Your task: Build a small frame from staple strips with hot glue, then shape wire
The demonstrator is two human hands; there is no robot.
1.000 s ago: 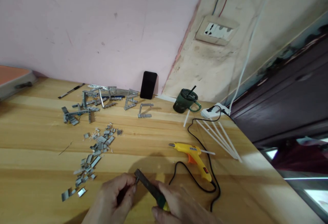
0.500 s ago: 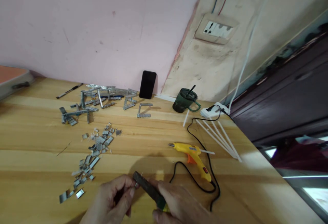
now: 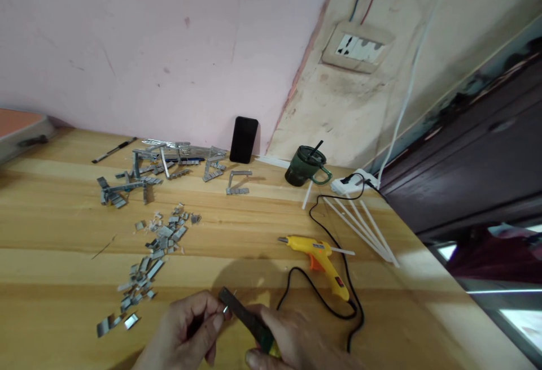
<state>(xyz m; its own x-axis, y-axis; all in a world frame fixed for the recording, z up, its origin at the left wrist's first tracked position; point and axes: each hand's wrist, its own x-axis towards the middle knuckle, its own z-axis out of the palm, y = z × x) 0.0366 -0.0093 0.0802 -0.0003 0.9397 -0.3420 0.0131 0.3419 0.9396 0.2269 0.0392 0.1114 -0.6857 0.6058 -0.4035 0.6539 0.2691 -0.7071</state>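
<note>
My left hand [image 3: 190, 327] is closed in a pinch around a small shiny metal piece [image 3: 226, 309], most of which is hidden by the fingertips. Wrapped in my right hand [image 3: 292, 333] is a file [image 3: 239, 308], a dark flat bar with a squared end and a green and yellow handle. The file's far end lies against or right beside the metal piece; I cannot tell whether they touch. Left of my hands, small cut metal pieces [image 3: 165, 237] lie scattered on the wooden table [image 3: 237, 229]. A yellow glue gun [image 3: 317, 251] rests beyond my right hand.
Bent metal strip frames [image 3: 135, 172] and a lone U-shaped one [image 3: 239, 182] lie farther back. A black phone [image 3: 244, 139] leans on the wall. A green mug [image 3: 305, 165], white glue sticks [image 3: 359, 229], a power strip [image 3: 353, 182] and a black cord [image 3: 326, 226] occupy the right side.
The file has shifted slightly down and left and turned a little, with my right hand following. More of the shiny metal piece shows at my left fingertips.
</note>
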